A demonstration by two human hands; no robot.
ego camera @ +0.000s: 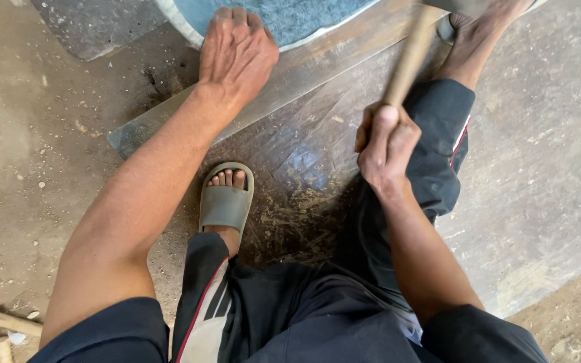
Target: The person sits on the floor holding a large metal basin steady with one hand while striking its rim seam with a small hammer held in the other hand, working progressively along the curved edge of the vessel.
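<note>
My left hand [237, 50] rests palm down on the rim of a round grey-blue metal piece [297, 17] at the top edge of the view. My right hand [384, 144] is closed around the wooden handle [408, 60] of a hammer; the handle slants up to the right and its head is cut off by the frame's top. A long flat metal bar [317, 64] lies slantwise under the round piece, across a large dark metal sheet [304, 161].
I sit on the sheet with my left foot in a grey sandal [225, 202] and my bare right foot [475, 37] by the hammer's head. Dusty concrete floor [28, 134] lies to the left. Two wooden handles [5, 326] lie at the lower left.
</note>
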